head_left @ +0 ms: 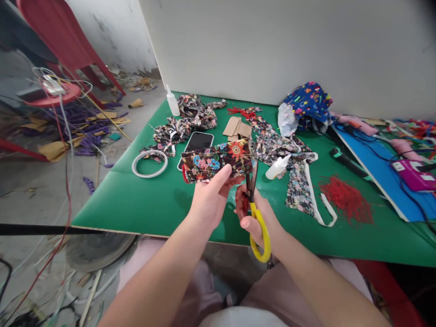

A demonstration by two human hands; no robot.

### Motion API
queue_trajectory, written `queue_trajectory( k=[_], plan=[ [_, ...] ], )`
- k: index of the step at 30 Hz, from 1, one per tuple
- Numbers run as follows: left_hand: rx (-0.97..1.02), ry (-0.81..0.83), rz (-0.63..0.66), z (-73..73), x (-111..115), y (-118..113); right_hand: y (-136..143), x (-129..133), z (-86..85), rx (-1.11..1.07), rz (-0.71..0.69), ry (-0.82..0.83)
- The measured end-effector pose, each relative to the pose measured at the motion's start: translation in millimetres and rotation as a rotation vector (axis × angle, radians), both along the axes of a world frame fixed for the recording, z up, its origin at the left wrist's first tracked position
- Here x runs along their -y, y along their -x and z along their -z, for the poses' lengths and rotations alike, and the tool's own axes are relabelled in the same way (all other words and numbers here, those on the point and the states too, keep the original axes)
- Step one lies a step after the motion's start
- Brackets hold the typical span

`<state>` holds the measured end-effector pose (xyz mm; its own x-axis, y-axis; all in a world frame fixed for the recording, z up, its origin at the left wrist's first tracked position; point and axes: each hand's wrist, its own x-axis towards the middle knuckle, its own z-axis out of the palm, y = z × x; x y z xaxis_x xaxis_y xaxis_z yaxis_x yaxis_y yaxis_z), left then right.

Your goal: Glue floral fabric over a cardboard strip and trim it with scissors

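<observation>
My left hand (213, 193) is closed on a dark floral fabric strip (211, 161), thumb on top, with a bit of red at its left end. In my right hand (257, 213) is a pair of yellow-handled scissors (260, 236), blades pointing away from me against the strip's right edge. Whether the blades are cutting cannot be made out. Just behind the strip lies a phone (199, 141), partly covered by it. Brown card pieces (237, 128) sit beyond the hands, and a white glue bottle (277, 167) lies tilted to their right.
The green table (112, 200) also bears a tape roll (150, 163), crumpled floral fabric (195, 113), an upright bottle (172, 102), red threads (347, 200), a cutter knife (349, 161), a blue board (371, 168) and a blue patterned cloth (308, 106). A red chair (61, 32) stands left.
</observation>
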<state>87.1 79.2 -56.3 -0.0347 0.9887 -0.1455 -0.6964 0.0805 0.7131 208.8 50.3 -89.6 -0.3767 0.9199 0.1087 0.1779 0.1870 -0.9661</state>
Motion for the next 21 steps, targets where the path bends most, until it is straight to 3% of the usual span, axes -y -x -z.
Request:
queue_trajectory(
  k=[7, 21],
  plan=[
    [0.039, 0.002, 0.029, 1.7, 2.2, -0.8, -1.8, -0.8, -5.3, -0.013, -0.002, -0.009],
    [0.010, -0.047, 0.043, 4.4, 1.1, -1.7, -2.0, -1.7, 3.3, -0.168, 0.011, 0.023]
  ],
)
